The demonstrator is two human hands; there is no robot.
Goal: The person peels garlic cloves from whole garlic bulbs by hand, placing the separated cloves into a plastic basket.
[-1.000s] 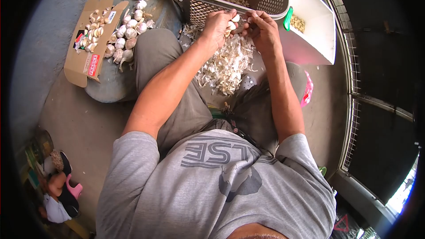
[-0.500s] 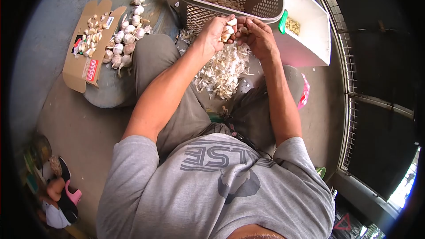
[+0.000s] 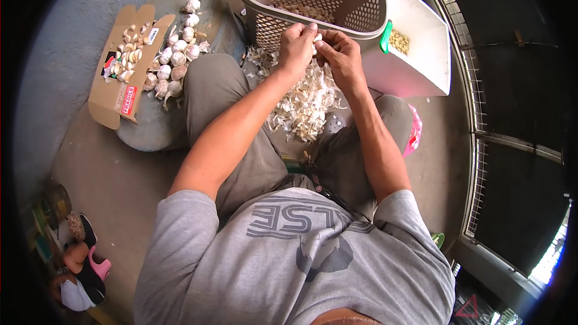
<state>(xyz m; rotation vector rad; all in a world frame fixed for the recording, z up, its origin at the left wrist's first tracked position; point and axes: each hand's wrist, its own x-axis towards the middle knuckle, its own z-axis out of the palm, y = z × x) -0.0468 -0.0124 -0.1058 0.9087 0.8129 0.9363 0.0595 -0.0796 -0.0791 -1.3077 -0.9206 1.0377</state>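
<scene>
My left hand (image 3: 296, 47) and my right hand (image 3: 340, 54) meet in front of the basket, fingers pinched around pale garlic (image 3: 316, 41). The left fingers curl round the garlic, and the right thumb and fingers close on its right side. How many cloves they hold is hidden. Beneath the hands, a heap of papery garlic skins (image 3: 305, 103) lies between my knees. To the left, whole garlic bulbs (image 3: 178, 58) rest on a round grey surface (image 3: 144, 135), beside an opened cardboard box (image 3: 106, 105) bearing loose cloves (image 3: 130, 55).
A perforated basket (image 3: 256, 9) with brownish contents stands at the front. Right of it is a white foam box (image 3: 415, 72) with cloves (image 3: 398, 41) inside and a green handle-like piece (image 3: 386, 37) at its edge. Part of another person (image 3: 77, 265) shows at lower left.
The left fingers have closed over the garlic, hiding cloves that showed before. The right hand has shifted slightly left and down, and the whole view has moved a little.
</scene>
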